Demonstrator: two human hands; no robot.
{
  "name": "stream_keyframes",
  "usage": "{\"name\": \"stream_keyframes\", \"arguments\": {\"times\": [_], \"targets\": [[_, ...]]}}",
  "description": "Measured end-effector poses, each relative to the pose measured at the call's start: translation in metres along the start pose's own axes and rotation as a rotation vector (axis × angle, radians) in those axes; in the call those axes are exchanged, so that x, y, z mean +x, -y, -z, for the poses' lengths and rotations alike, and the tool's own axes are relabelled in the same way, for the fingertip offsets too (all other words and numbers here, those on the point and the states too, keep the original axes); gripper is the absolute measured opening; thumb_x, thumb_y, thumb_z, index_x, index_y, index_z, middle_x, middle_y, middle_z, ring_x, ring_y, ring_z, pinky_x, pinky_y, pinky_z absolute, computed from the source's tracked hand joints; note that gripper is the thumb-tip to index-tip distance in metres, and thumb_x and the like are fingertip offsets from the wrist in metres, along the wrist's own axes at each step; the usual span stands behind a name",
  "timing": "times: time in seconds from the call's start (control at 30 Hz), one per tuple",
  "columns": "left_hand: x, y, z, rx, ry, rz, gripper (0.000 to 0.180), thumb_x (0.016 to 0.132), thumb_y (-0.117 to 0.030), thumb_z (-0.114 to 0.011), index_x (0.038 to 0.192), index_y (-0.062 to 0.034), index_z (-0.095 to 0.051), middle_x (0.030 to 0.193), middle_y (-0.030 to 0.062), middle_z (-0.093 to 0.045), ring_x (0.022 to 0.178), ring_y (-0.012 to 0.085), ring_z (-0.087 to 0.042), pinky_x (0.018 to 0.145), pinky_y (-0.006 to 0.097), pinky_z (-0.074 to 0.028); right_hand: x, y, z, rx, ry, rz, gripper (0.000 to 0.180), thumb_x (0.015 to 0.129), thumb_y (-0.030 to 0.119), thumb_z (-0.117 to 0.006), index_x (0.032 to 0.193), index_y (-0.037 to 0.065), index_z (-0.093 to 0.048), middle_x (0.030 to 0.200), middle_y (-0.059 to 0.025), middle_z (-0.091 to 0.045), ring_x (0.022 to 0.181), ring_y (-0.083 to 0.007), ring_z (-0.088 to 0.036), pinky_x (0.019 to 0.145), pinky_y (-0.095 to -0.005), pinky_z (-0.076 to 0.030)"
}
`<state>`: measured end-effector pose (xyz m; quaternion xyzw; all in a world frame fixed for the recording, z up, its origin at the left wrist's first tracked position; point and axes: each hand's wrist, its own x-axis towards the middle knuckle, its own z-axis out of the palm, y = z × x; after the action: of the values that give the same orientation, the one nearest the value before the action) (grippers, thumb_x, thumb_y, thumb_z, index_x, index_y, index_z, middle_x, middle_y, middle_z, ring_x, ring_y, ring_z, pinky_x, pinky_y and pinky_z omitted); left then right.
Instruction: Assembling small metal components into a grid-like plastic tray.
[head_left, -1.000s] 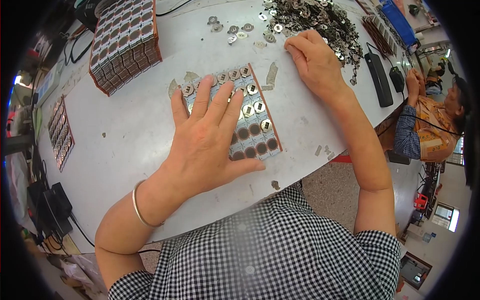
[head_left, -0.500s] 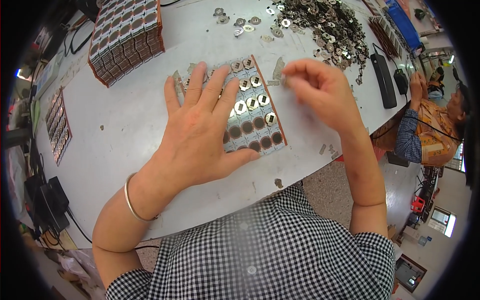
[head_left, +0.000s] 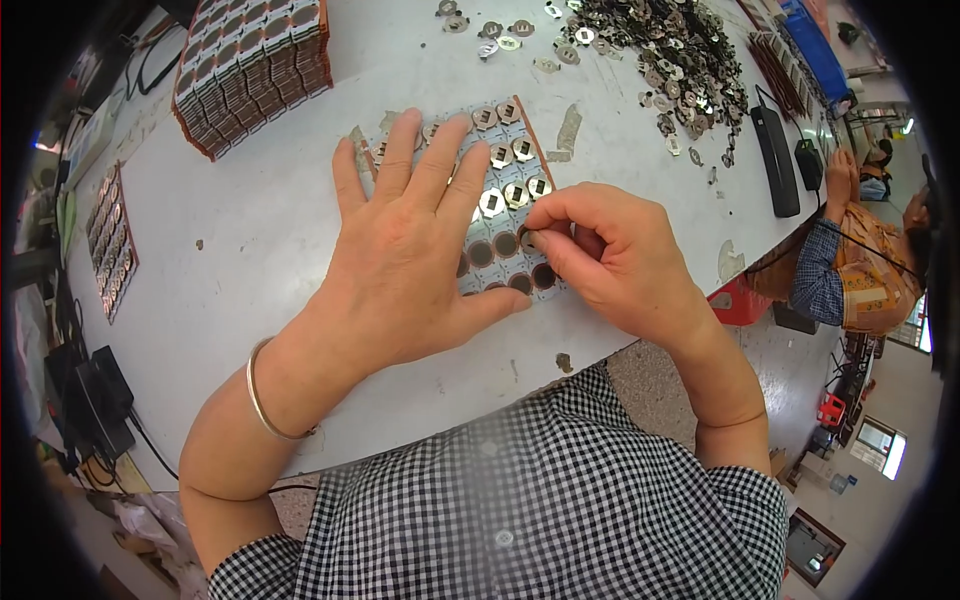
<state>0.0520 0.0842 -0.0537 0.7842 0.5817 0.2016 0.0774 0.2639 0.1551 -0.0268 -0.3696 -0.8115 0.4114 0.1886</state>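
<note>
A flat panel of small circuit boards [head_left: 506, 264] with a brown edge lies on the table. Shiny round metal clips [head_left: 491, 203] sit on its far rows; the nearer rows show bare dark round pads. My left hand [head_left: 385, 260] rests flat across the panel's left part with fingers spread, hiding much of it. At the panel's right side, my right hand [head_left: 620, 255] pinches a small metal clip [head_left: 533, 240] between thumb and forefinger, over a pad. The fingers partly cover that clip.
A big heap of metal clips [head_left: 690, 70] lies at the far right, with several loose ones beside it. A tall stack of panels [head_left: 255, 75] stands far left. Another panel [head_left: 110, 245] lies at the left edge. A black device [head_left: 775, 160] and a co-worker [head_left: 870, 235] are at right.
My right hand has come left and nearer, from beside the panel onto its right part. The panel has turned slightly under my left hand, which stays spread on it.
</note>
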Motion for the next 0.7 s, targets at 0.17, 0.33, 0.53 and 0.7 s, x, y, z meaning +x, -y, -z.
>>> {"name": "stream_keyframes", "arguments": {"times": [0.17, 0.33, 0.53, 0.7], "targets": [[0.0, 0.0, 0.0, -0.001, -0.006, 0.002, 0.106, 0.068, -0.057, -0.084, 0.145, 0.0057, -0.048, 0.153, 0.0264, -0.043, 0.145, 0.0503, -0.033, 0.114, 0.069, -0.016, -0.006, -0.006, -0.007, -0.149, -0.076, 0.093, 0.017, 0.088, -0.003, -0.073, 0.104, 0.0, -0.074, 0.092, -0.0046, -0.066, 0.069, -0.0084, -0.059, 0.058, -0.0223, -0.046], [0.0, -0.001, -0.002, 0.009, -0.01, 0.006, 0.105, 0.069, -0.058, -0.083, 0.145, 0.0059, -0.047, 0.153, 0.0266, -0.043, 0.144, 0.0505, -0.034, 0.115, 0.069, -0.015, -0.015, -0.016, -0.014, -0.158, -0.171, 0.109, 0.025, 0.082, 0.0, -0.08, 0.107, 0.002, -0.076, 0.097, -0.0076, -0.066, 0.074, -0.0128, -0.063, 0.064, -0.0265, -0.053], [0.0, -0.002, -0.002, 0.031, -0.002, 0.003, 0.106, 0.07, -0.058, -0.082, 0.146, 0.0062, -0.046, 0.154, 0.027, -0.041, 0.145, 0.0505, -0.032, 0.115, 0.069, -0.014, -0.012, -0.015, -0.012, -0.258, -0.169, 0.242, 0.029, 0.079, 0.001, -0.083, 0.106, 0.002, -0.076, 0.09, -0.0071, -0.066, 0.074, -0.0169, -0.063, 0.061, -0.0286, -0.051], [0.001, -0.002, -0.001, 0.017, 0.02, 0.016, 0.107, 0.07, -0.058, -0.081, 0.147, 0.0061, -0.046, 0.155, 0.0269, -0.04, 0.147, 0.0505, -0.03, 0.116, 0.069, -0.012, -0.013, -0.013, -0.016, -0.324, -0.202, 0.29, 0.027, 0.079, 0.002, -0.082, 0.105, 0.002, -0.075, 0.084, -0.0071, -0.065, 0.068, -0.0191, -0.061, 0.059, -0.0301, -0.05]]}}
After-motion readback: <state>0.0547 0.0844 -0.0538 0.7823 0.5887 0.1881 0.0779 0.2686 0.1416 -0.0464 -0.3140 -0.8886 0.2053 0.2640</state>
